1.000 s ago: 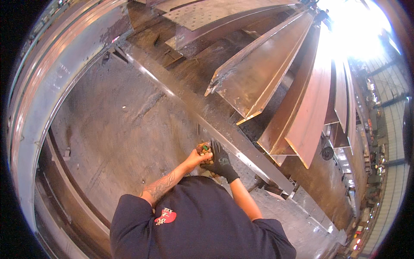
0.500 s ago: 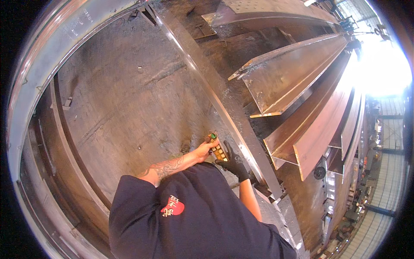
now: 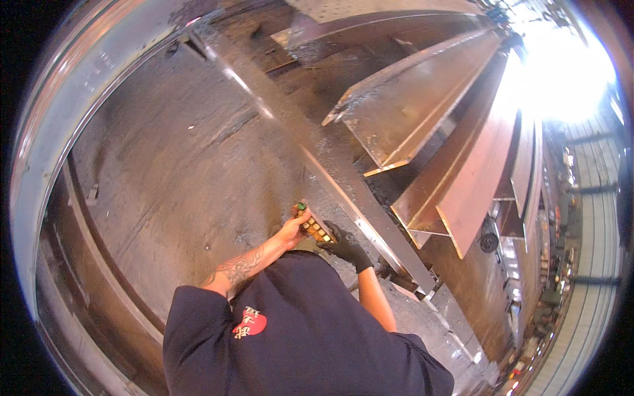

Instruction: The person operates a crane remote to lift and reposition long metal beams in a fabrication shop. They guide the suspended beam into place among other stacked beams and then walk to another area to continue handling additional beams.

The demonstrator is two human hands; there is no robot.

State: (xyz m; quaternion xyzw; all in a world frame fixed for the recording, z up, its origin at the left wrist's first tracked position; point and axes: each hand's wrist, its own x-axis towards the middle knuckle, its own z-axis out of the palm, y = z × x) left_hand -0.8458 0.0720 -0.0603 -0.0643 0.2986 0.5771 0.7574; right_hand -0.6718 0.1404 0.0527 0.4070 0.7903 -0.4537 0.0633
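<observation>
In front of my torso is a yellow remote control (image 3: 316, 229) with rows of push buttons and a green button near its far end. My left hand (image 3: 294, 228), bare, is closed around the far part of it, the thumb lying across the top. My right hand (image 3: 347, 247), in a black glove, grips its near right end, with fingers partly hidden behind it. The buttons face up toward me. Whether any of them is pressed down cannot be made out.
A long steel beam (image 3: 310, 162) runs diagonally just beyond my right hand. Several brown I-beams (image 3: 413, 105) with sharp-cornered ends lie at the right. At the left, a curved-looking steel rail (image 3: 99, 228) borders the dark floor plate (image 3: 178, 165). A grey block surface (image 3: 422, 323) is at my right.
The view has shifted, so hands and beams sit further left. My gloved right hand, its fingers raised and apart before, has closed in on the remote control's near end.
</observation>
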